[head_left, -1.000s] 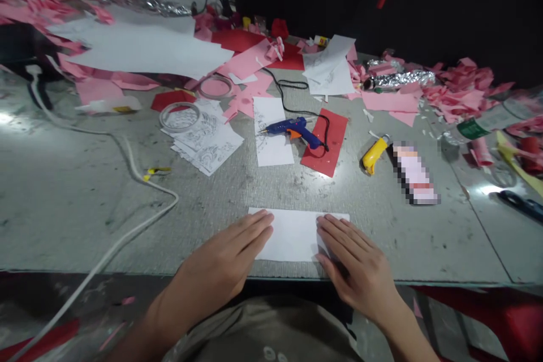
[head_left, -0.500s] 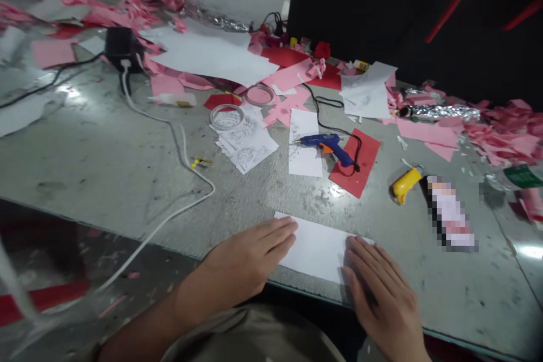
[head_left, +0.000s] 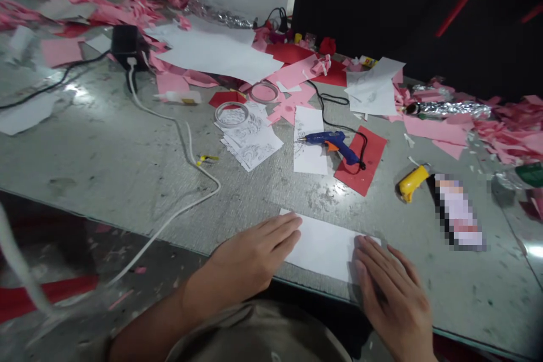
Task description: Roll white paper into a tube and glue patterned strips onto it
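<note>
Here, at the left, a thin white electrical cable crosses the grey, scuffed worktop, well apart from the bare left hand. That grip lies flat, its straight fingers together over the left end of a blank white paper rectangle; its thumb is hidden. The paper lies between the two hands along the worktop's near edge, its long axis running side to side, roughly parallel to that edge. Beyond it rests a blue plastic glue gun with an orange trigger. The bare right hand covers the paper's right end, fingers extended, not clamped; what its thumb does underneath I cannot tell. Neither hand is nearer: both touch the paper, one at each end.
</note>
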Action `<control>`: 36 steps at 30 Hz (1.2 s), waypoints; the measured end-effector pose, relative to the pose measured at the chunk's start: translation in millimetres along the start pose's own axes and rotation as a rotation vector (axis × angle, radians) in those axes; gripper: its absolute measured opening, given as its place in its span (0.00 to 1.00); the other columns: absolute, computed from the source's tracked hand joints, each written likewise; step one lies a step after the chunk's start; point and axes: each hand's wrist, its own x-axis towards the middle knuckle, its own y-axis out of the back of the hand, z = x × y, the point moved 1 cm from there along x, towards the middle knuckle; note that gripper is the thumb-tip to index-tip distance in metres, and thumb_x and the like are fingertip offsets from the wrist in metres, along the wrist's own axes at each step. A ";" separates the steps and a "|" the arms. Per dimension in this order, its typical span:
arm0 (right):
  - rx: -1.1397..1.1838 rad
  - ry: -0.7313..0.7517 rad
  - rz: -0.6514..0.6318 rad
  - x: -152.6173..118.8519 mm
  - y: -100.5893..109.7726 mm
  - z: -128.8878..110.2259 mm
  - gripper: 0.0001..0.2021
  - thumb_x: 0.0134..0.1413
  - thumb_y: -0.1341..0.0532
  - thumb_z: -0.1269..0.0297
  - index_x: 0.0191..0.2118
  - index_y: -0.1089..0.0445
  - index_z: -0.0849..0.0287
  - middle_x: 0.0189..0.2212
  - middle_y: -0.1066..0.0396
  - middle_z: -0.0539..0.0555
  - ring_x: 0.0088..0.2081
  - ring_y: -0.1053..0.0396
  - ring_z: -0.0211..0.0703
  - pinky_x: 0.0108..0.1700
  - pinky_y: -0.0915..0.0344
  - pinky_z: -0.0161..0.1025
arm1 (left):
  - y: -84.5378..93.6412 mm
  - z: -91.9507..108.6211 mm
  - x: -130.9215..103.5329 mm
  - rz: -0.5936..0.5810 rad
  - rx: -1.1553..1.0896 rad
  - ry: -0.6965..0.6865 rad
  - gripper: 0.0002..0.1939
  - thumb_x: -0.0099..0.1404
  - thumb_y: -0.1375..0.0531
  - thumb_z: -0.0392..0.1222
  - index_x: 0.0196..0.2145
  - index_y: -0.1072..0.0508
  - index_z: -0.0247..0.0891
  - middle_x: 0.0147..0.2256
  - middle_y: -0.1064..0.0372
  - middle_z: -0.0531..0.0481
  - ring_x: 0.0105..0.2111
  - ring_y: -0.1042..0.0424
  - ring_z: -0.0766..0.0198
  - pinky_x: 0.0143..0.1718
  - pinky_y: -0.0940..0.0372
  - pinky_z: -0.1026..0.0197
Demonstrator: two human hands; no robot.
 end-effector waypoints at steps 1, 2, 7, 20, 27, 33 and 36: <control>0.000 -0.007 0.006 0.1 0.2 -0.6 0.15 0.66 0.36 0.74 0.55 0.22 0.58 0.57 0.20 0.60 0.55 0.20 0.58 0.60 0.31 0.59 | -0.3 -0.3 -0.3 -0.003 0.002 -0.005 0.35 0.60 0.47 0.21 0.66 0.33 0.25 0.71 0.37 0.34 0.72 0.39 0.49 0.72 0.35 0.50; 0.002 -0.016 0.009 0.2 0.6 -1.6 0.14 0.66 0.36 0.75 0.55 0.22 0.59 0.57 0.19 0.60 0.54 0.20 0.58 0.60 0.31 0.59 | -0.2 -0.6 -0.6 -0.003 0.006 -0.014 0.35 0.59 0.47 0.21 0.66 0.33 0.24 0.71 0.37 0.34 0.73 0.39 0.49 0.72 0.34 0.50; 0.013 -0.117 0.094 1.7 8.0 -9.5 0.19 0.62 0.35 0.79 0.55 0.23 0.56 0.53 0.19 0.60 0.53 0.23 0.58 0.55 0.28 0.56 | 0.6 -2.4 -2.5 0.025 0.034 -0.063 0.35 0.60 0.49 0.19 0.66 0.33 0.22 0.71 0.38 0.30 0.73 0.41 0.45 0.71 0.33 0.44; -0.104 -0.184 -0.141 16.1 12.8 -10.0 0.16 0.70 0.36 0.65 0.60 0.25 0.57 0.33 0.28 0.53 0.37 0.37 0.48 0.44 0.43 0.49 | -2.8 -8.6 -4.8 0.033 0.039 -0.128 0.32 0.69 0.49 0.20 0.69 0.38 0.26 0.73 0.43 0.32 0.75 0.45 0.47 0.73 0.38 0.43; -0.125 -0.208 -0.206 16.0 11.8 -10.1 0.17 0.71 0.37 0.58 0.60 0.25 0.57 0.35 0.29 0.55 0.38 0.37 0.50 0.43 0.45 0.49 | -0.2 -8.6 0.2 0.050 0.013 -0.156 0.26 0.73 0.47 0.21 0.66 0.34 0.23 0.70 0.39 0.28 0.74 0.43 0.44 0.72 0.37 0.42; -0.111 -0.231 -0.187 14.3 12.1 -9.1 0.17 0.71 0.38 0.58 0.60 0.26 0.58 0.35 0.30 0.54 0.38 0.38 0.50 0.43 0.44 0.49 | 2.8 -7.7 4.3 0.067 0.014 -0.179 0.24 0.72 0.46 0.20 0.65 0.33 0.20 0.68 0.37 0.26 0.73 0.41 0.41 0.72 0.38 0.41; -0.119 -0.238 -0.188 14.3 12.0 -9.3 0.17 0.72 0.38 0.58 0.59 0.25 0.59 0.34 0.30 0.54 0.38 0.37 0.50 0.43 0.44 0.50 | 3.2 -7.5 5.7 0.071 -0.005 -0.186 0.24 0.72 0.45 0.19 0.63 0.32 0.19 0.67 0.36 0.25 0.72 0.40 0.40 0.71 0.37 0.40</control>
